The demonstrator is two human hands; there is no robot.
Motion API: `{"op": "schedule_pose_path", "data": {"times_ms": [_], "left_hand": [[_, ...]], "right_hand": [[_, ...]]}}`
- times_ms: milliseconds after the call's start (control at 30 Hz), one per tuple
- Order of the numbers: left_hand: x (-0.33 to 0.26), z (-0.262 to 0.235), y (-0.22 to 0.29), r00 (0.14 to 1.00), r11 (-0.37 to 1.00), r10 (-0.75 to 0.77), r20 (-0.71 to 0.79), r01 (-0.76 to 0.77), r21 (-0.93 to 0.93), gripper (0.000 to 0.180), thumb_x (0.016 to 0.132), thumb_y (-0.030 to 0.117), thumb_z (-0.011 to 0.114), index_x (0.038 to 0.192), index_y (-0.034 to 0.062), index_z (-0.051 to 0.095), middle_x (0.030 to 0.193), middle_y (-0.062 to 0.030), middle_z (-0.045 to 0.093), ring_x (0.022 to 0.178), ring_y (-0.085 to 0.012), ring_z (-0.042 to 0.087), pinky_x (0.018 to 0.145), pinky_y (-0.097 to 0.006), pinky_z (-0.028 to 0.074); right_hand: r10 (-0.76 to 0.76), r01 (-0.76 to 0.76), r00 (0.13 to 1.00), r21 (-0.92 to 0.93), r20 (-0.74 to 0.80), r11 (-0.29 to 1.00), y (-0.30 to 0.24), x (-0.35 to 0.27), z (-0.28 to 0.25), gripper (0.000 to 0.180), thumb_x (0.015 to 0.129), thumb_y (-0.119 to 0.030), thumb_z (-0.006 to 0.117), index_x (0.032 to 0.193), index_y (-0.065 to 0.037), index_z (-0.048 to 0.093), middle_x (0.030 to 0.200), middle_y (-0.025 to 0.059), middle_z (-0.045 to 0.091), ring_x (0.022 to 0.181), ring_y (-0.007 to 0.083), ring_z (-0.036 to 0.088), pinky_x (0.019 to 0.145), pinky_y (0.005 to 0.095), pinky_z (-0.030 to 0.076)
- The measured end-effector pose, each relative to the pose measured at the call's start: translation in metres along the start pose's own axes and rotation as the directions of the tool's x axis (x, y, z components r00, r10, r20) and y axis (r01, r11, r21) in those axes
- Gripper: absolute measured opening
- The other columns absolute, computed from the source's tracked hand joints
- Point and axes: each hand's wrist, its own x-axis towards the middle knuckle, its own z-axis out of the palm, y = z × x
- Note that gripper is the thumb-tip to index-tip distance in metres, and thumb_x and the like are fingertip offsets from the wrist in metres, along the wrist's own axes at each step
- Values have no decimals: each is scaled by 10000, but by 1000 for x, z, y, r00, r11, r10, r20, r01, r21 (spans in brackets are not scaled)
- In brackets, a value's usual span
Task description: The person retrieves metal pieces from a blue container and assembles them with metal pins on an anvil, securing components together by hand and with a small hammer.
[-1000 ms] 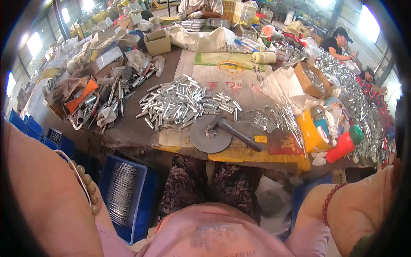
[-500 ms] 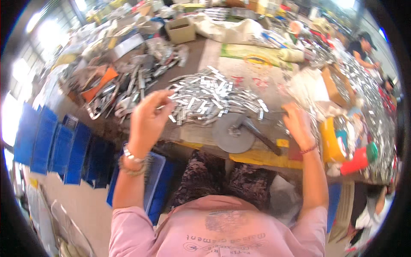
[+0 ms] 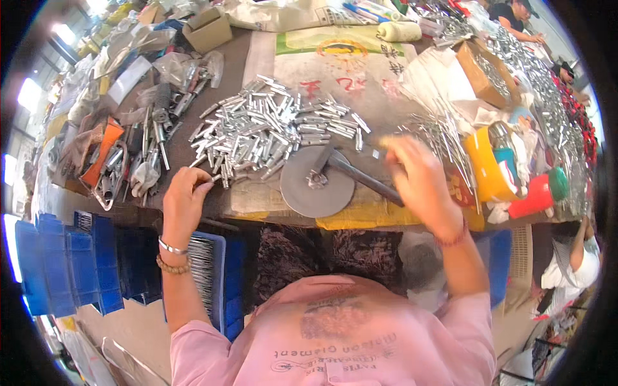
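Crowded table edge (image 3: 270, 215), left hand (image 3: 183, 202) pinching metal tube (image 3: 215, 178), right hand (image 3: 418, 177) blurred, grip unclear.

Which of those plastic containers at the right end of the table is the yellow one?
The yellow container is the one nearest the right hand; the red container with a green cap lies farther right.

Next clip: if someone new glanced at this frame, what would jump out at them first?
Most likely the heap of short silvery metal tubes spread across the middle of the table, with the left hand pinching one piece at its near edge. Just right of it lies a round grey metal disc with a dark handle, and the blurred right hand is over a bundle of thin metal pins. A bright yellow container stands out at the right.
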Motion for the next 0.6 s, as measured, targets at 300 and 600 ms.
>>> {"op": "schedule_pose_path", "data": {"times_ms": [300, 600], "left_hand": [[0, 52, 125, 991, 868, 136, -1, -120, -482, 228, 952, -36, 762, 1167, 40, 770, 1023, -122, 671, 890, -277, 672, 798, -362, 543], [8, 55, 149, 981, 933, 174, 90, -135, -334, 213, 910, 32, 812, 1123, 43, 811, 983, -129, 691, 910, -338, 691, 800, -417, 549]], "right_hand": [[-25, 15, 991, 73, 129, 997, -51, -36, 24, 239, 802, 29, 739, 1019, -69, 722, 972, 91, 600, 925, 317, 670, 803, 447, 581], [-49, 50, 983, -2, 174, 999, -53, -33, 23, 157, 822, -22, 764, 950, -84, 698, 922, 79, 606, 919, 304, 669, 808, 453, 568]]}}
